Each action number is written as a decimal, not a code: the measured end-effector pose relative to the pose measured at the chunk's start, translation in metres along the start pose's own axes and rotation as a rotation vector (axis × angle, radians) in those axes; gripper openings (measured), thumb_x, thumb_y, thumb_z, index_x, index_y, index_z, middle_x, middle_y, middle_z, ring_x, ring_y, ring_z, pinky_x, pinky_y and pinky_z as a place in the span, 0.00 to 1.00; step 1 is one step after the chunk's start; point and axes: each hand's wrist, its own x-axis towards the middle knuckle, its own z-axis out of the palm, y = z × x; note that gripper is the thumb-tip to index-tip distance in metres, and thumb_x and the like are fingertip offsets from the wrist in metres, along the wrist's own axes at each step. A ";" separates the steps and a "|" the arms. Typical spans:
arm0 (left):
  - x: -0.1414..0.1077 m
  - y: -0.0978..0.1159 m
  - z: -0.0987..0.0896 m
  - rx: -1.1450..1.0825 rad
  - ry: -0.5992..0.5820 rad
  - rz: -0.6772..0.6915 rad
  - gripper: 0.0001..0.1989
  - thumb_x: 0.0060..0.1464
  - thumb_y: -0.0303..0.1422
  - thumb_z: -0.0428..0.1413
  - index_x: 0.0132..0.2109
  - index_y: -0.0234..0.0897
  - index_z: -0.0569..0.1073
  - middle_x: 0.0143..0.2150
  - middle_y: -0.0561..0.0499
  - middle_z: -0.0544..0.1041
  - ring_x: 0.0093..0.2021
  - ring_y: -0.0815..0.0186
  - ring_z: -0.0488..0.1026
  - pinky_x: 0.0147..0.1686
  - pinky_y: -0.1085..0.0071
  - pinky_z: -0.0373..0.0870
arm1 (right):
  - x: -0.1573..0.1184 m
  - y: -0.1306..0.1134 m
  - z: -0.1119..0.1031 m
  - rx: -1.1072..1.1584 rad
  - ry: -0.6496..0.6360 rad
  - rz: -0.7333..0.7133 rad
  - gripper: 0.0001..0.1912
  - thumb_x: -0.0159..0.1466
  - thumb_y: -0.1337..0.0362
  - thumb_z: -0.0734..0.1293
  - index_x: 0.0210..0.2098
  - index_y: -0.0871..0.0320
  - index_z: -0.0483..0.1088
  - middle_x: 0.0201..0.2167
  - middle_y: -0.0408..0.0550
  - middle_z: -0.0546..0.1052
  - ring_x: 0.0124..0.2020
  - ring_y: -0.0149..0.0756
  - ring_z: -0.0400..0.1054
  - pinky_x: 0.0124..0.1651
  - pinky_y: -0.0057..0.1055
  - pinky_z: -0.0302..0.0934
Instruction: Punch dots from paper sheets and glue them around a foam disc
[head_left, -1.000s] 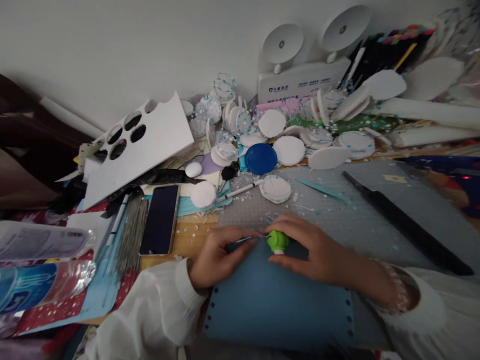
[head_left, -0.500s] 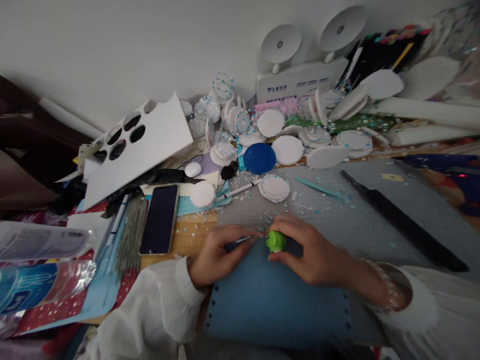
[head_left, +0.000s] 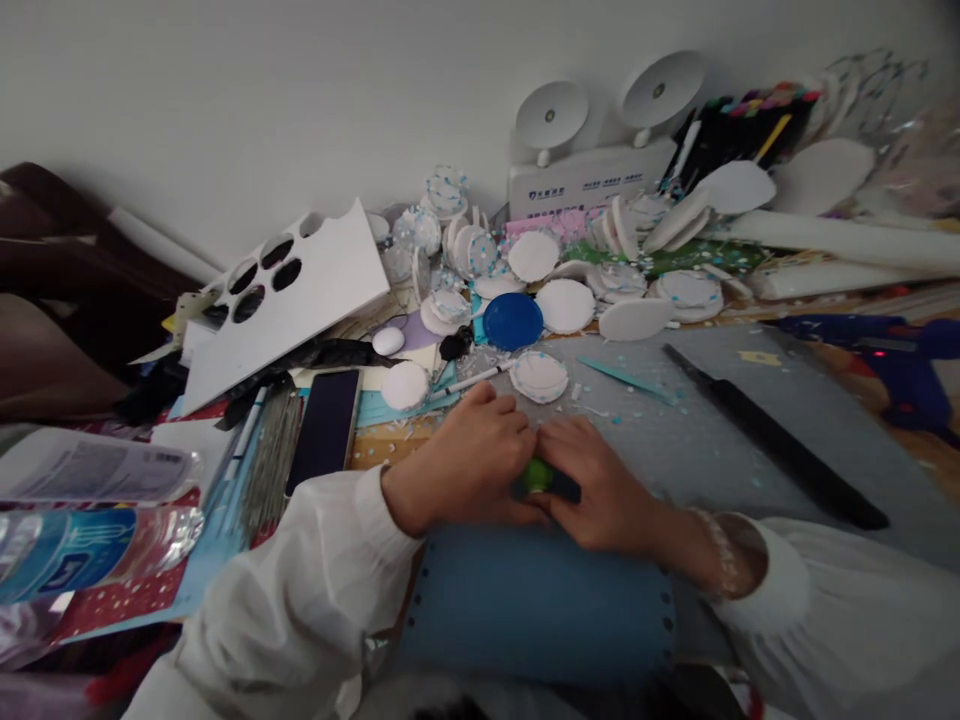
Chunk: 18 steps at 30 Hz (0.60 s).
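My left hand (head_left: 476,455) is closed, its fingers curled and meeting my right hand. What it grips is hidden behind the fingers. Between the two hands shows part of a small bright green object (head_left: 537,475), mostly covered; its kind cannot be made out. My right hand (head_left: 592,485) is closed on that green object from the right. Directly below both hands lies a blue sheet (head_left: 536,600) with small holes along its side edges. A white foam disc (head_left: 538,376) with a blue-dotted edge lies just beyond the hands, near a white pen (head_left: 471,380).
A black-handled knife (head_left: 795,450) and light-blue tweezers-like strip (head_left: 626,380) lie on the grey cutting mat (head_left: 697,440). A phone (head_left: 324,430), wire bundle (head_left: 268,460) and bottles (head_left: 97,545) are left. Foam discs (head_left: 566,305) pile behind; a blue glue gun (head_left: 900,365) is far right.
My left hand has moved right and rolled over against my right hand, covering much of the green object. The thin piece it pinched before is now hidden. The view has shifted slightly.
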 end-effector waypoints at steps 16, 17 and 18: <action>0.004 -0.009 -0.003 -0.049 -0.042 0.085 0.25 0.50 0.54 0.57 0.30 0.33 0.73 0.29 0.46 0.76 0.34 0.58 0.71 0.38 0.62 0.59 | -0.003 0.001 0.004 0.041 0.068 -0.004 0.10 0.52 0.73 0.63 0.34 0.57 0.66 0.31 0.50 0.72 0.38 0.45 0.67 0.53 0.53 0.57; 0.002 -0.010 -0.005 -0.054 -0.053 0.050 0.26 0.50 0.56 0.56 0.30 0.33 0.73 0.29 0.45 0.76 0.33 0.58 0.71 0.38 0.62 0.59 | -0.002 0.002 0.003 0.032 0.054 -0.001 0.10 0.52 0.72 0.64 0.35 0.57 0.66 0.32 0.50 0.72 0.38 0.46 0.67 0.51 0.52 0.58; -0.001 -0.010 -0.007 -0.061 -0.068 0.019 0.28 0.49 0.58 0.54 0.31 0.33 0.73 0.29 0.45 0.76 0.33 0.58 0.71 0.38 0.62 0.59 | -0.002 0.003 0.002 0.025 0.046 -0.006 0.10 0.53 0.70 0.64 0.36 0.58 0.66 0.33 0.52 0.73 0.39 0.47 0.67 0.50 0.51 0.59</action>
